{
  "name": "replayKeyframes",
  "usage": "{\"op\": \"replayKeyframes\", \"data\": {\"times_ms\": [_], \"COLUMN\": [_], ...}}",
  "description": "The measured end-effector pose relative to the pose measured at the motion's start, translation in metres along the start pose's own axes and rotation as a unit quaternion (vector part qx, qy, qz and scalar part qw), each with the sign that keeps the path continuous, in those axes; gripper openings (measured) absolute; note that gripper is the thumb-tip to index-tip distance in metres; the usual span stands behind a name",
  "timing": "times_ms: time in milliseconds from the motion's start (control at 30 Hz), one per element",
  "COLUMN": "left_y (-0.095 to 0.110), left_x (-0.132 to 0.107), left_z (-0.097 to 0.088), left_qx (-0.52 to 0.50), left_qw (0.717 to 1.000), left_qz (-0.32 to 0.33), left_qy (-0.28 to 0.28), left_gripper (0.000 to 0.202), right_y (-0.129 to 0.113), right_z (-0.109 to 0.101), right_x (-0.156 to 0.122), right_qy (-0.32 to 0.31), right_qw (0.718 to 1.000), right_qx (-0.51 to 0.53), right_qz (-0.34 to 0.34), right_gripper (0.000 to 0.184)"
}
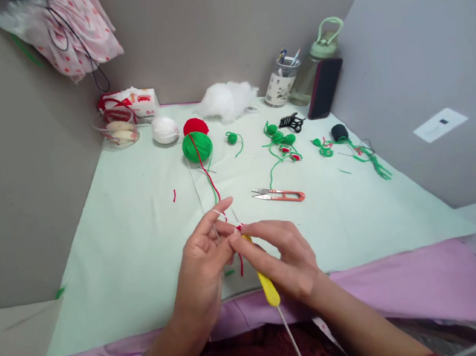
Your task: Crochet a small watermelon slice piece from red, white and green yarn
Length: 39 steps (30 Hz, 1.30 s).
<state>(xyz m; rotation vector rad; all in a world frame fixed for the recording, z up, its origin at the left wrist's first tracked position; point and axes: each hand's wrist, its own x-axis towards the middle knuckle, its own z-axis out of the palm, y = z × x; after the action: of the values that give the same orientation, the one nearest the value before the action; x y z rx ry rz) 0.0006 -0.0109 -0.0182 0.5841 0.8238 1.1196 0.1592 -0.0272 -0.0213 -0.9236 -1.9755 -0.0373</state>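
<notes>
Between my fingertips is a tiny red and white crochet piece, mostly covered by the fingers. My left hand pinches it from the left, its index finger raised with white yarn running over it. My right hand is closed round a crochet hook with a yellow handle; its thin metal tip rises just past the piece. A red yarn strand leads from the red yarn ball down to my left hand. A short red tail hangs below the fingers.
Thread snips lie beyond my right hand. Farther back are green and white yarn balls, white stuffing, small green crocheted pieces and a black claw clip. A phone leans on a bottle at back right.
</notes>
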Motion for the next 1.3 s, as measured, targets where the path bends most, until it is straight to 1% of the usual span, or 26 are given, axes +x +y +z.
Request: {"op": "replayKeyframes", "data": {"times_ms": [67,100,133,167,233,267,300,333,367,433,500,533,567,600,700,767,833,900,967,1033,1100,1133,1167,1200,1267,1300], "left_y": [0.005,0.008,0.011,0.014,0.017,0.018,0.018,0.018,0.017,0.017,0.016,0.016,0.015,0.015,0.011,0.007,0.004,0.003,0.004,0.005,0.008,0.008,0.009,0.010,0.009,0.009], "left_x": [0.001,0.002,0.002,0.001,0.000,0.000,-0.001,-0.001,-0.001,0.000,-0.001,-0.001,-0.002,-0.003,-0.006,-0.007,-0.006,-0.005,-0.003,-0.001,0.001,0.002,0.003,0.003,0.003,0.002], "left_z": [-0.001,-0.001,-0.002,-0.001,0.000,0.000,0.001,0.000,0.000,-0.003,-0.006,-0.007,-0.007,-0.007,-0.004,-0.001,0.001,0.003,0.004,0.003,0.002,0.001,-0.001,-0.002,-0.002,-0.002], "left_qx": [-0.048,-0.060,-0.064,-0.061,-0.041,-0.030,-0.020,-0.011,-0.001,0.029,0.072,0.092,0.109,0.119,0.114,0.100,0.093,0.086,0.065,0.022,-0.031,-0.054,-0.071,-0.080,-0.076,-0.065], "left_qw": [0.997,0.995,0.995,0.996,0.998,0.999,1.000,1.000,1.000,0.999,0.994,0.990,0.988,0.987,0.992,0.994,0.995,0.996,0.997,1.000,0.998,0.995,0.993,0.992,0.994,0.996], "left_qz": [-0.053,-0.067,-0.069,-0.060,-0.036,-0.026,-0.017,-0.010,-0.002,0.027,0.072,0.089,0.097,0.096,0.052,0.027,0.023,0.032,0.032,0.002,-0.052,-0.076,-0.091,-0.094,-0.074,-0.061], "left_qy": [-0.024,-0.031,-0.033,-0.031,-0.025,-0.021,-0.015,-0.006,0.005,0.028,0.047,0.051,0.051,0.047,0.007,-0.019,-0.027,-0.020,-0.009,-0.012,-0.029,-0.036,-0.038,-0.034,-0.020,-0.020], "left_gripper": [0.048,0.047,0.046,0.045,0.045,0.046,0.045,0.045,0.043,0.039,0.033,0.032,0.032,0.034,0.044,0.045,0.042,0.039,0.039,0.041,0.043,0.042,0.040,0.037,0.032,0.032], "right_y": [0.000,0.001,0.002,0.004,0.006,0.007,0.008,0.008,0.007,0.003,-0.001,-0.002,-0.003,-0.003,0.001,0.003,0.003,0.001,0.000,0.000,0.002,0.004,0.005,0.007,0.010,0.010], "right_z": [-0.001,-0.001,0.000,0.001,0.004,0.005,0.006,0.006,0.006,0.004,0.001,-0.001,-0.002,-0.002,0.001,0.004,0.005,0.006,0.006,0.006,0.005,0.004,0.003,0.002,0.002,0.003], "right_x": [0.001,0.002,0.003,0.003,0.004,0.004,0.004,0.004,0.005,0.006,0.007,0.007,0.008,0.008,0.010,0.012,0.013,0.013,0.010,0.005,0.002,0.002,0.002,0.002,0.004,0.005], "right_qy": [0.032,0.052,0.075,0.097,0.119,0.123,0.122,0.117,0.115,0.121,0.122,0.117,0.111,0.107,0.088,0.070,0.061,0.063,0.062,0.053,0.055,0.063,0.077,0.096,0.123,0.122], "right_qw": [0.995,0.985,0.970,0.947,0.894,0.872,0.860,0.859,0.868,0.898,0.924,0.930,0.930,0.924,0.892,0.891,0.901,0.916,0.943,0.972,0.984,0.982,0.973,0.957,0.907,0.882], "right_qx": [0.082,0.134,0.190,0.246,0.342,0.372,0.386,0.384,0.369,0.320,0.276,0.268,0.274,0.292,0.361,0.363,0.342,0.314,0.255,0.170,0.125,0.133,0.162,0.205,0.302,0.344], "right_qz": [0.054,0.092,0.136,0.183,0.265,0.293,0.310,0.316,0.311,0.276,0.235,0.223,0.219,0.224,0.257,0.265,0.261,0.243,0.205,0.152,0.115,0.120,0.143,0.182,0.266,0.297], "right_gripper": [0.034,0.031,0.028,0.024,0.019,0.019,0.019,0.019,0.019,0.018,0.021,0.022,0.022,0.022,0.020,0.019,0.020,0.022,0.026,0.032,0.035,0.033,0.029,0.024,0.019,0.020]}}
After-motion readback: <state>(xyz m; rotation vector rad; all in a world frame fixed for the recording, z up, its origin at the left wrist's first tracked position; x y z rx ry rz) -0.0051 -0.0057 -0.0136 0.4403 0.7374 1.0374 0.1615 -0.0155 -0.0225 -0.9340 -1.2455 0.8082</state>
